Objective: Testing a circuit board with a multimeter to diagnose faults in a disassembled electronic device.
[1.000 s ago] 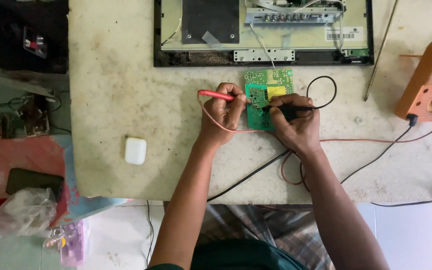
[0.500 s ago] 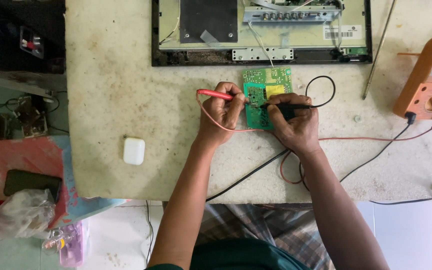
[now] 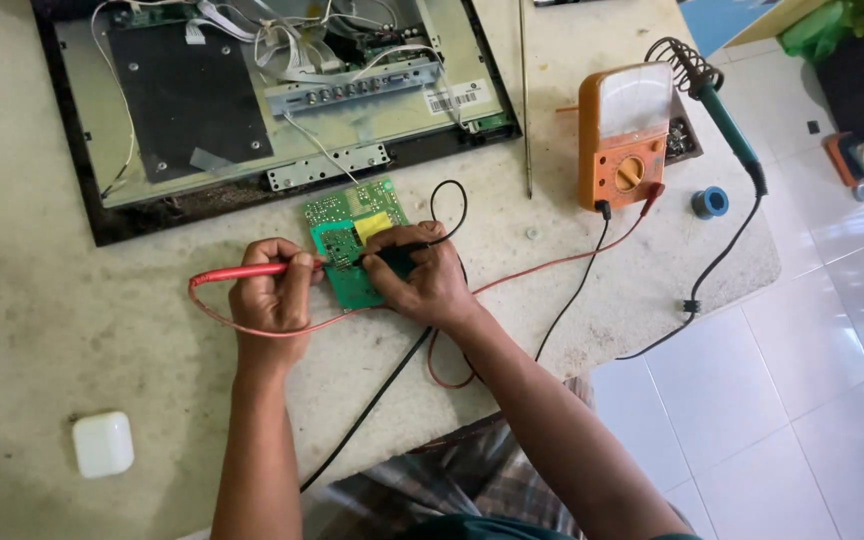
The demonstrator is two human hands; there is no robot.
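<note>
Both hands clench test probes: the left hand (image 3: pixel 270 296) grasps the red probe (image 3: pixel 252 271), the right hand (image 3: pixel 422 280) grasps the black probe (image 3: pixel 397 256), tips meeting on the green circuit board (image 3: pixel 352 240) at frame centre, lying flat on the bench (image 3: pixel 52 330). Above it lies an opened monitor chassis (image 3: pixel 252 100) (back panel off). An orange multimeter (image 3: pixel 627 135) sits upper right, leads trailing toward the hands, beside a soldering iron (image 3: pixel 727 120) and solder spool (image 3: pixel 710 202). A white case (image 3: pixel 103 444) rests lower left.
</note>
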